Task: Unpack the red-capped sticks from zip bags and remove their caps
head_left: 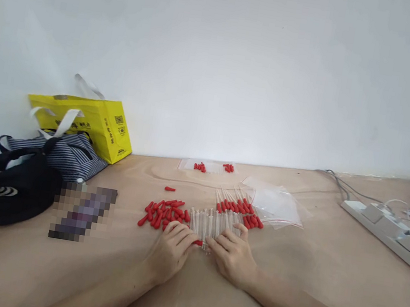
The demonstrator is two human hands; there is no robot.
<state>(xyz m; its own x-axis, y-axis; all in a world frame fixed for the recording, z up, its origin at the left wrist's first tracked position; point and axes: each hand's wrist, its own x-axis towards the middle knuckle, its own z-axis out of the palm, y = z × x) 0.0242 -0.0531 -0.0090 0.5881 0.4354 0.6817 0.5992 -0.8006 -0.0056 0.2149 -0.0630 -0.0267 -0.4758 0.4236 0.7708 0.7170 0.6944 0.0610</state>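
My left hand (171, 252) is closed around a red rubber bulb (197, 242), whose end sticks out past the fingertips. Close beside it, my right hand (233, 256) curls over the near end of a row of clear dropper tubes (212, 222), its thumb and fingers pinched at one tube; the grip is partly hidden. A pile of loose red rubber bulbs (164, 212) lies left of the tubes. Behind my right hand are several droppers (233, 205), thin clear tubes with red bulbs on them.
Clear plastic bags (278, 206) lie behind on the right. Another bag (210, 167) with red-bulbed droppers rests by the wall. On the left are a yellow bag (111, 128), a striped bag (72, 156), a black bag (24, 187) and a blurred-out object. A power strip (389, 240) sits right.
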